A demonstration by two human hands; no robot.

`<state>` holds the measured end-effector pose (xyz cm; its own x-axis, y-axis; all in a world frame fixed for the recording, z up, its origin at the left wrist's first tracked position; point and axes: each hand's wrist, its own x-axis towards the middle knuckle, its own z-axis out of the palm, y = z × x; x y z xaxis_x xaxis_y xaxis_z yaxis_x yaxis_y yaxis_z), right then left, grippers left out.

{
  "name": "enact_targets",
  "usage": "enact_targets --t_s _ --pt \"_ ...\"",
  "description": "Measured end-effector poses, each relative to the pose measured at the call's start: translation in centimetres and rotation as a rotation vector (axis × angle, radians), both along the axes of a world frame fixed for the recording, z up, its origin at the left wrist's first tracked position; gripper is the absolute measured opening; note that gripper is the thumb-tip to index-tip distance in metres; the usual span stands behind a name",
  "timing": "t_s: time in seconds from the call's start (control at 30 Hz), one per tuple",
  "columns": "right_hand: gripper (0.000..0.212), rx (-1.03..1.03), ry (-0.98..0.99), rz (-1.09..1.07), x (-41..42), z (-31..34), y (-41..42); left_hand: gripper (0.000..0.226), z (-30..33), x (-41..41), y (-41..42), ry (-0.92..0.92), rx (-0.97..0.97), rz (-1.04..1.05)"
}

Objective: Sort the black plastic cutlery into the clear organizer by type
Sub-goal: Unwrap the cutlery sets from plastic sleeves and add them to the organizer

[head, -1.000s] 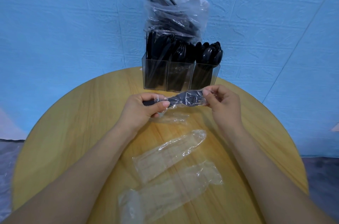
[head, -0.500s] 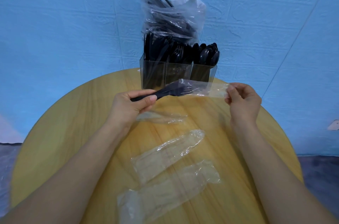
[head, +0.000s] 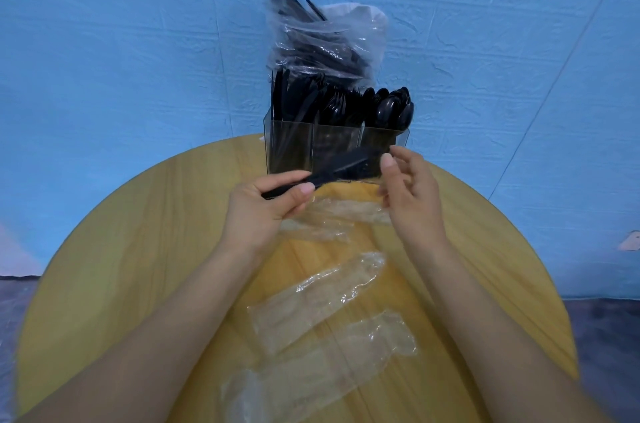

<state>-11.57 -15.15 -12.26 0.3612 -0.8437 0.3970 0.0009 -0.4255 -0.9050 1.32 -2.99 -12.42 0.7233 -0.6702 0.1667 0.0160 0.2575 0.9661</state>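
Black plastic cutlery piece (head: pixel 341 169), blurred, in my left hand (head: pixel 266 211), tilted up to the right before my clear organizer (head: pixel 332 149): three compartments, knives left, forks middle, spoons right, all upright.

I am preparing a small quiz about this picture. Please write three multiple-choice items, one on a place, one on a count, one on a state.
1. Where does the clear three-part plastic organizer stand?
A. at the far edge of the round wooden table
B. at its near edge
C. on the floor

2. How many compartments does the organizer show?
A. two
B. three
C. five

3. What does the left hand do?
A. lies flat on the table
B. holds a wrapper
C. grips the unwrapped black plastic cutlery

Answers: 1 A, it stands by the blue wall; 2 B, two dividers show in front; 3 C, fingers curl round the handles, while the right hand is open beside the tips.
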Motion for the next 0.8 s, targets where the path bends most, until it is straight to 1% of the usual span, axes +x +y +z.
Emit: enact_targets --t_s 0.03,0.07,0.1,0.13,0.23,0.27,0.37,0.43,0.57,0.63,0.73,0.8 --pt "0.026 0.088 -0.077 0.102 0.2 0.0 0.4 0.019 -0.1 -0.3 -0.1 -0.035 0.021 -0.03" --pt "0.02 0.126 -0.125 0.156 0.4 0.0 0.6 0.02 -0.2 -0.5 -0.2 -0.061 0.042 -0.063" --pt "0.015 0.133 -0.156 0.172 0.4 0.0 0.5 0.022 -0.2 -0.8 -0.3 -0.069 0.057 -0.097" --pt "0.014 0.135 -0.175 0.165 0.3 -0.1 0.3 0.023 -0.3 -0.9 -0.5 -0.061 0.069 -0.133" --pt "0.029 0.151 -0.164 0.12 0.2 -0.5 -0.5 0.023 -0.4 -1.0 -0.7 -0.012 0.123 -0.239" --pt "0.031 0.145 -0.15 0.117 0.1 -0.5 -0.6 0.024 -0.4 -1.0 -0.6 -0.017 0.151 -0.274" --pt "0.022 0.143 -0.155 0.161 0.0 -0.3 -0.4 0.03 -0.4 -0.9 -0.3 -0.109 0.236 -0.395" --pt "0.016 0.15 -0.171 0.189 -0.1 -0.1 -0.3 0.028 -0.3 -0.9 -0.2 -0.085 0.238 -0.442" --pt "0.015 0.118 -0.169 0.197 0.0 0.3 -0.2 0.019 -0.4 -0.1 -0.3 -0.101 0.232 -0.375" --pt "0.018 0.129 -0.211 0.178 0.3 0.8 -0.5 0.018 -0.4 0.3 -0.2 -0.112 0.224 -0.348" --pt "0.023 0.197 -0.379 0.125 0.9 2.0 -1.2 0.019 -0.4 1.1 -0.1 -0.131 0.195 -0.249" --pt "0.022 0.279 -0.532 0.12 1.2 3.1 -1.8 0.019 -0.5 1.9 0.0 -0.149 0.177 -0.156"
